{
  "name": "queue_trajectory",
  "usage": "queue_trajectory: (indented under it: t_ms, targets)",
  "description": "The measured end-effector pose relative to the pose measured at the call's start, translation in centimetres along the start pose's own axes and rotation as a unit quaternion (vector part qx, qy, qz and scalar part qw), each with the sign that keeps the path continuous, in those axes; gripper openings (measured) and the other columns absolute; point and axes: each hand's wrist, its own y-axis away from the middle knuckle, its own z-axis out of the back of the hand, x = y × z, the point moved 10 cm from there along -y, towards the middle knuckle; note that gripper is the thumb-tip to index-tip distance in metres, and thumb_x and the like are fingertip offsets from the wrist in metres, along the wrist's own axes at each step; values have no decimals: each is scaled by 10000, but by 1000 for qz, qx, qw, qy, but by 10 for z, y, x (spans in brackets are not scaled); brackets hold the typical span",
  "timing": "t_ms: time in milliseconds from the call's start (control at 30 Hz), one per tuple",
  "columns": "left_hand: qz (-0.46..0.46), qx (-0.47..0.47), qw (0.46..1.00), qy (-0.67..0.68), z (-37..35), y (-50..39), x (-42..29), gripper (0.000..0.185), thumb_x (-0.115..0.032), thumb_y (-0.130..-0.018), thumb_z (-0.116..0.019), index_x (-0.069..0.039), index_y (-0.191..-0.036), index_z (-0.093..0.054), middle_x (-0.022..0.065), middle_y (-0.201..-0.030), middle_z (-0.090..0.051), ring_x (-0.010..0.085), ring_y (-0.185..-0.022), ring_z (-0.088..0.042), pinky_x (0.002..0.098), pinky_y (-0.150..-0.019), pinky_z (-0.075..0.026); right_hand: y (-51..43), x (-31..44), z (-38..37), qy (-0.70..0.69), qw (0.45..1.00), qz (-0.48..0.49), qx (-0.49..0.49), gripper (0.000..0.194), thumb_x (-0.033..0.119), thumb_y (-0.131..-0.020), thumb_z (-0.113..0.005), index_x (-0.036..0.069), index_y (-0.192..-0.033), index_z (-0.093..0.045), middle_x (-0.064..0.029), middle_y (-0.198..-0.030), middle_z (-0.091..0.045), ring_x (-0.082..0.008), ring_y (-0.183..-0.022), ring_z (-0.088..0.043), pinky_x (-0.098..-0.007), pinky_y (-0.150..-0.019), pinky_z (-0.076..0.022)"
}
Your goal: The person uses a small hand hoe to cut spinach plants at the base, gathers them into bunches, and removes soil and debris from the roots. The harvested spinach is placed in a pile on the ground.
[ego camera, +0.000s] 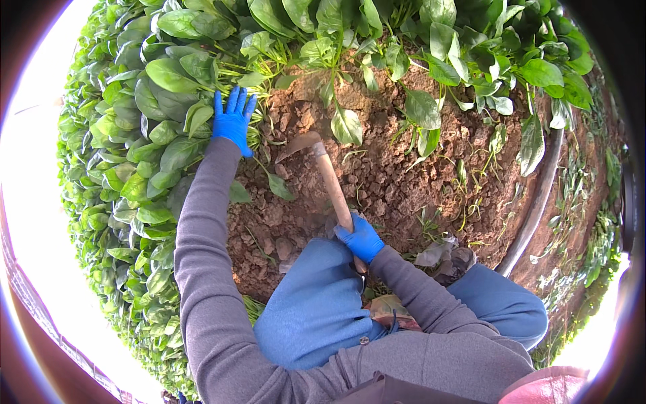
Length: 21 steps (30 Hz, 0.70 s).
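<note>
My left hand [234,121], in a blue glove, lies with fingers spread against the stems of leafy green plants that look like spinach [174,76]. In my right hand [362,239], also gloved in blue, is the wooden handle [333,182] of a short hoe. The hoe's curved metal blade [299,145] is over the loose brown soil [373,166], to the right of my left hand and apart from it. Cut or loose stems lie beside my left fingers.
Dense plants fill the left and the top. A dark hose or pipe [540,202] curves along the right side. Crumpled plastic [439,252] lies by my bent knee [504,303]. Scattered leaves and thin stems [467,202] lie on the soil to the right.
</note>
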Motion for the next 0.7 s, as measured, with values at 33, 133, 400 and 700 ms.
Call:
queue_trajectory:
  t_ms: [33,133,400,700]
  targets:
    - [-1,-4,1000,6,1,0,-1,1388,-765,-517,-729,-130,-1555,-59,127,-1604,-133,331,-1487,-49,660,-1131,7,1,-1,-1,-21,1000,-12,14,580,331,-886,-654,-8,-1317,-466,-181,-1144,-612,-280,-1047,-591,-401,-928,-469]
    - [8,-30,997,71,6,1,-2,1378,-806,-528,-690,-115,-1553,-80,137,-1603,-135,349,-1484,-38,665,-1126,35,5,6,15,-1,999,6,-43,483,288,-904,-649,-3,-1253,-484,-137,-988,-630,-234,-889,-621,-385,-800,-517]
    - [46,9,999,11,-2,0,-12,1227,-728,-681,-643,-185,-1559,19,144,-1615,-64,351,-1489,14,655,-1130,36,14,-5,7,-139,985,-103,-5,335,227,-924,-636,37,-1160,-492,-43,-711,-559,-130,-546,-527,-314,-497,-463]
    - [72,-142,981,-113,2,-25,-7,805,-167,-887,-505,-195,-1563,-68,12,-1595,-166,253,-1465,-160,569,-1181,-80,16,-12,7,-155,983,-94,5,305,217,-922,-633,46,-1133,-493,-45,-708,-559,-133,-540,-531,-305,-489,-459]
